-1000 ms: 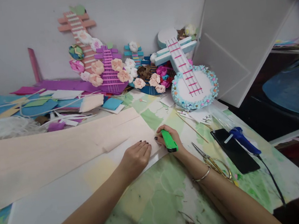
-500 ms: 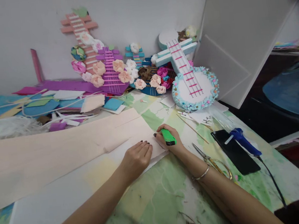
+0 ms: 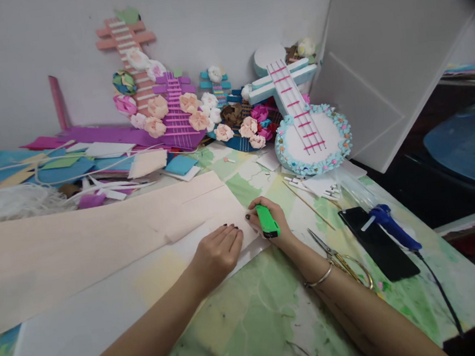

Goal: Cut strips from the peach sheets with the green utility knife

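My right hand (image 3: 270,220) grips a green box cutter (image 3: 268,220) with a black end, over the right end of a long peach-coloured sheet (image 3: 197,199). The cutter's blade is hidden from view. Close by on the left, my left hand (image 3: 222,251) lies with its fingers stretched out on the sheet, pressing it down and holding nothing. Beneath the peach sheet is a large white board (image 3: 87,324), which shows along its near side. A pair of scissors (image 3: 339,258) with gold handles lies beside my right forearm.
At right, a blue glue gun (image 3: 393,227) rests across a black phone (image 3: 378,245). A wooden stick (image 3: 308,204) lies before a light-blue decorated toy lute (image 3: 311,130). Several more flowered instruments lean on the wall; coloured foam sheets (image 3: 62,168) pile up at left.
The box cutter has shifted slightly towards me with my right hand. My left hand stays nearly in place on the sheet. The view has turned a little.
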Tool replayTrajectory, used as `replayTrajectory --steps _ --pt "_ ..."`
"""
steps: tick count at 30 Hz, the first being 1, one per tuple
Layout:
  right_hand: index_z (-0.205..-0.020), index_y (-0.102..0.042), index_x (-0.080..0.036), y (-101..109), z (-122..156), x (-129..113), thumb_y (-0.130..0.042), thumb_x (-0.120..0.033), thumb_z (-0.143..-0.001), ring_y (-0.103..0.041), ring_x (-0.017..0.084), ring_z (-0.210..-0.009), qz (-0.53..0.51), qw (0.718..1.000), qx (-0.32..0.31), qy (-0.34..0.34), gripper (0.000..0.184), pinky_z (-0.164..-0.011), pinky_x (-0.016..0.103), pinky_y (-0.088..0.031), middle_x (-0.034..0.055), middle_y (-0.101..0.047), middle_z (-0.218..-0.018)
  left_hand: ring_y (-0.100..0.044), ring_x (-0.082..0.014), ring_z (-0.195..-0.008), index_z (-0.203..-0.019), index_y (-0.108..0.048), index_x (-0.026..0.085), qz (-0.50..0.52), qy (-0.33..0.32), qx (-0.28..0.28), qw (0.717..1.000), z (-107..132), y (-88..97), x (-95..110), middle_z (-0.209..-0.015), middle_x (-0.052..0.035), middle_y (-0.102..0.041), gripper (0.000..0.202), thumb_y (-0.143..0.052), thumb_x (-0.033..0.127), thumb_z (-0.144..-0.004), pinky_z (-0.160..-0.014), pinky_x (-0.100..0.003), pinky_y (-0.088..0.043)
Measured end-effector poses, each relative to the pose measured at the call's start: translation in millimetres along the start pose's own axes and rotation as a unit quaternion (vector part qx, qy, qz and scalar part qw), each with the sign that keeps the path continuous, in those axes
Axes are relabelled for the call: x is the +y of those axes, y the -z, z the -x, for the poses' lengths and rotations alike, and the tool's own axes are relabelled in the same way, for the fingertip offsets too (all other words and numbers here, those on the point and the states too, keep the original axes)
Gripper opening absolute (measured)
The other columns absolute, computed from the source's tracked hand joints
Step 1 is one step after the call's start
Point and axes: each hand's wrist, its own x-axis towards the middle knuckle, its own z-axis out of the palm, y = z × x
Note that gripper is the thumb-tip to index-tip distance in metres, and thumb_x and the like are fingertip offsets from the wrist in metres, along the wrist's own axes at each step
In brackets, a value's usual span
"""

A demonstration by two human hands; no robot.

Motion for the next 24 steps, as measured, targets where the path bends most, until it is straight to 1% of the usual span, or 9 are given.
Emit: replayTrajectory --steps 5,10,15,24 --pt "-0.082 -0.062 -0.019 0.5 -1.3 0.0 -0.063 -0.03 -0.074 -0.054 0.016 -0.063 0.033 0.999 0.014 0.02 0.013 -0.063 0.027 -0.043 -0.0001 -0.061 -0.069 -0.073 -0.0208 -0.084 -0.094 -0.066 0.007 -0.002 0.004 -0.006 1.0 -0.2 0.1 0.0 -0.087 -0.0132 -0.075 0.021 -0.047 0.0 -0.091 -0.079 -0.034 -0.062" --pt "-0.083 -0.062 -0.02 -1.9 -6.0 1.8 -0.068 -0.036 -0.073 -0.057 0.017 -0.067 0.049 0.999 0.009 0.021 0.02 -0.065 0.028 -0.045 0.0013 -0.064 -0.074 -0.073 -0.0224 -0.082 -0.092 -0.066 0.005 0.002 0.001 0.0 1.0 -0.5 -1.6 -0.3 -0.085 -0.0137 -0.075 0.02 -0.048 -0.002 -0.09 -0.078 -0.034 -0.062" --pt "-0.084 -0.062 -0.02 -5.4 -9.6 6.0 -0.068 -0.031 -0.071 -0.056 0.017 -0.066 0.045 0.999 0.002 0.015 0.018 -0.065 0.028 -0.045 0.0004 -0.063 -0.071 -0.073 -0.0234 -0.082 -0.092 -0.067 0.003 0.007 -0.001 0.005 1.0 0.3 -1.4 -1.1 -0.085 -0.0148 -0.074 0.019 -0.049 -0.003 -0.089 -0.077 -0.035 -0.062" --pt "-0.084 -0.064 -0.02 -5.4 -8.0 1.5 -0.068 -0.031 -0.068 -0.055 0.017 -0.063 0.01 1.0 0.004 0.008 0.02 -0.062 0.028 -0.045 0.0001 -0.063 -0.069 -0.073 -0.0238 -0.084 -0.095 -0.067 0.002 0.011 0.006 0.021 1.0 2.5 -0.7 -0.8 -0.088 -0.0161 -0.074 0.016 -0.053 -0.002 -0.087 -0.079 -0.035 -0.061"
